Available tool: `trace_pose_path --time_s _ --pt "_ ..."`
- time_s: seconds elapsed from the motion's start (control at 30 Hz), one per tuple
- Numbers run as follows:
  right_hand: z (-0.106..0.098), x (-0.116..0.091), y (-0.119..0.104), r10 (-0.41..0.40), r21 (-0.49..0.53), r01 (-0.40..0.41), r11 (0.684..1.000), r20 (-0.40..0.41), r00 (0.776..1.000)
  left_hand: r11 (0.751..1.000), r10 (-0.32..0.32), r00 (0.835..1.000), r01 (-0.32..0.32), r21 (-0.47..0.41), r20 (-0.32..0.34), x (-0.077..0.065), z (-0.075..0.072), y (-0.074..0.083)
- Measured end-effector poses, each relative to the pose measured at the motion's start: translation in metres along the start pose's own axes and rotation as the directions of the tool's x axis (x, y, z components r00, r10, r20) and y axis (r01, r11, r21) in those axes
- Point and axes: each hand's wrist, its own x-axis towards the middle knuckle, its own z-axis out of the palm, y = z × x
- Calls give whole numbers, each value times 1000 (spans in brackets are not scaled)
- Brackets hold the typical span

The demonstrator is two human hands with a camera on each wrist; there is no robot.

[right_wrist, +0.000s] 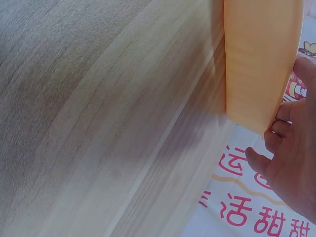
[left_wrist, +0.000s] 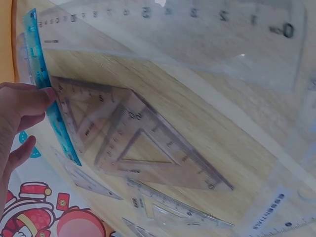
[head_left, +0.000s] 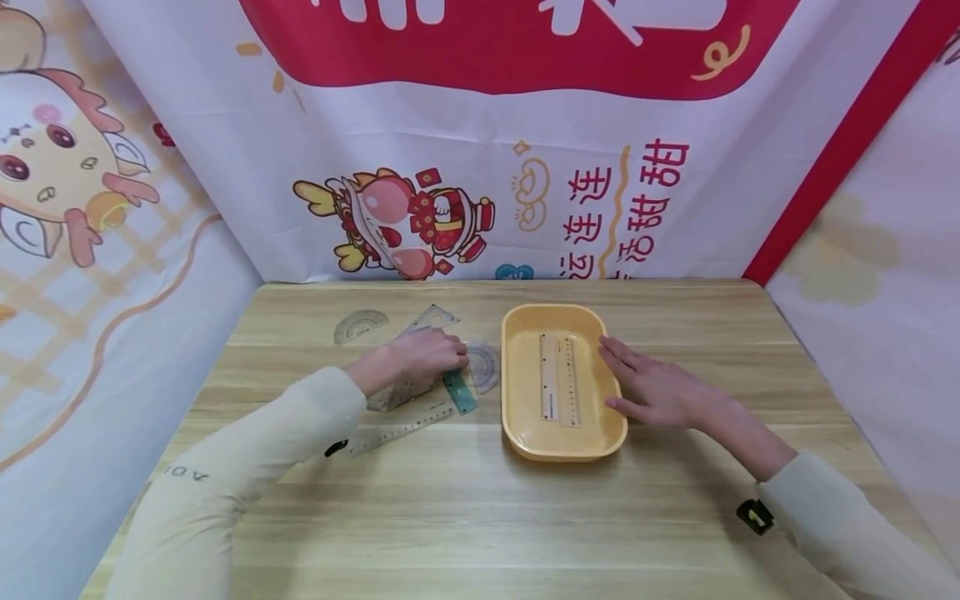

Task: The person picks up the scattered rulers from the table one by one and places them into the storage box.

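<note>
Head view: the left hand (head_left: 426, 357) pinches a teal ruler (head_left: 461, 393), which slants out below its fingers at the left of the yellow tray (head_left: 564, 451). Set squares (head_left: 405, 390) lie under and about this hand, partly hidden by it. A clear ruler (head_left: 402, 428) lies on the desk (head_left: 450, 525) on the near side of them, at an angle. One protractor (head_left: 361, 326) lies beyond the left forearm; another protractor (head_left: 487, 367) lies between the left hand and the tray. Inside the tray two rulers (head_left: 550, 379) rest side by side, lengthwise. The right hand (head_left: 660, 392) touches the tray's right rim, fingers extended and thumb spread away from them. A printed sheet (head_left: 450, 125) hangs behind the desk. Left wrist view: the thumb bears on the teal ruler near its middle, the grip closed; whether the ruler is clear of the desk cannot be told. Set squares overlap beside it, and the clear ruler spans the top of the view. Right wrist view: the right hand's fingers stand loosely apart at the tray's edge, the tray's outer wall facing the camera.
</note>
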Motion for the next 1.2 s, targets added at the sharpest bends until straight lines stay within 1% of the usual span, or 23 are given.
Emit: trace_pose_path --time_s 0.2,0.3,0.37,0.43,0.53,0.63,0.73,0.83,0.9,1.07,1.13,1.2 --pt "0 0 0 -5 -2 5 1000 -6 1000 996 61 997 -58 74 -41 -5 2 -2" --pt "-1 0 -1 -6 -4 6 1000 -4 1000 995 63 997 -60 80 -40 -7 4 -3" --pt "-1 1 -1 -4 -9 4 1000 2 1000 996 52 998 -49 69 -40 -8 5 -3" --pt "-2 1 -1 2 -6 -2 1000 10 1000 998 40 998 -37 51 -49 -8 5 -3" --pt "-2 1 -1 5 -11 -4 1000 14 1000 998 32 997 -28 50 -73 -7 5 -4" --pt "-2 1 -1 4 -12 -4 1000 14 1000 997 45 994 -39 65 -96 -7 6 -4" --pt "-3 1 -1 2 -10 -2 1000 15 1000 994 65 994 -57 93 -91 -6 7 -3" --pt "-3 1 -1 4 -7 -4 1000 13 1000 988 80 994 -69 139 -70 -6 5 -1" --pt "-3 2 -1 4 -8 -4 1000 10 1000 984 78 995 -67 165 -64 -6 2 0" --pt "-4 0 -1 1 -10 -1 1000 4 1000 981 73 994 -57 185 -80 -10 -6 2" --pt "-4 -1 -1 -1 -7 1 1000 5 1000 978 83 993 -64 196 -87 -12 -8 2" --pt "-4 -1 -2 0 -3 0 1000 5 1000 976 93 990 -70 204 -108 -14 -10 2"
